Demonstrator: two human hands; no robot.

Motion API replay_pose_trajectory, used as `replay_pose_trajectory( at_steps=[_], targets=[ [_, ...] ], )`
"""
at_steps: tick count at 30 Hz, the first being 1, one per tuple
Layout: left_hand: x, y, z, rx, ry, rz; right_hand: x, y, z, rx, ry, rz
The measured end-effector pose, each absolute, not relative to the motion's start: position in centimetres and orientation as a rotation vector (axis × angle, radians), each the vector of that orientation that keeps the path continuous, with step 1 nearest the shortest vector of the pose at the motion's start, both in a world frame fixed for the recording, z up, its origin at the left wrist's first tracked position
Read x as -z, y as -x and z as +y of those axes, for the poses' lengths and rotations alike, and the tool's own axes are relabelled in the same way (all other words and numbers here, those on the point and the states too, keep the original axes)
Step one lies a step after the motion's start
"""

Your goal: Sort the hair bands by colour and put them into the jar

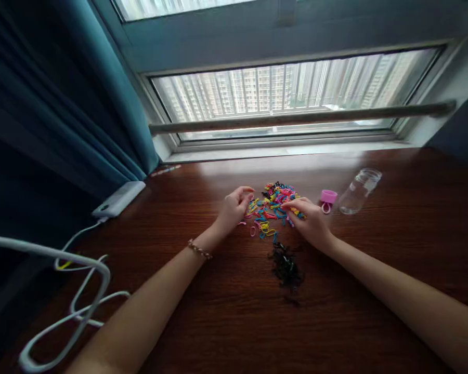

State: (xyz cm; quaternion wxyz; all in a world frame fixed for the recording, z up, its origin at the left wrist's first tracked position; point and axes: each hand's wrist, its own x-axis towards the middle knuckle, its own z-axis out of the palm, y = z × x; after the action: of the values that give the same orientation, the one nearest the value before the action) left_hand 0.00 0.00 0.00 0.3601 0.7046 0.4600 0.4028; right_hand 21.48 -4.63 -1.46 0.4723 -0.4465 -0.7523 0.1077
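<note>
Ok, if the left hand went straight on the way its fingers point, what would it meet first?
Most likely the pile of colourful bands, at its left side, just ahead of the left hand. Whether they already touch is hard to tell from this single view.

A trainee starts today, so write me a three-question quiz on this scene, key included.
1. Which hand is nearer the jar?
2. True or false: the black heap lies farther from the window than the coloured heap.
3. Which of these is right beside the jar?
A) the curtain
B) the pink cap
C) the white cable

Key:
1. The right hand.
2. True.
3. B.
</note>
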Motion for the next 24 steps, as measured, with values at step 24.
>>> replay_pose_trajectory(
  at_steps=[24],
  targets=[
    [-0.8, -2.2, -3.0, -0.607, -2.163, 0.746, 1.6, -23.5, -2.5, -0.456, 1.26, -1.234]
  ],
)
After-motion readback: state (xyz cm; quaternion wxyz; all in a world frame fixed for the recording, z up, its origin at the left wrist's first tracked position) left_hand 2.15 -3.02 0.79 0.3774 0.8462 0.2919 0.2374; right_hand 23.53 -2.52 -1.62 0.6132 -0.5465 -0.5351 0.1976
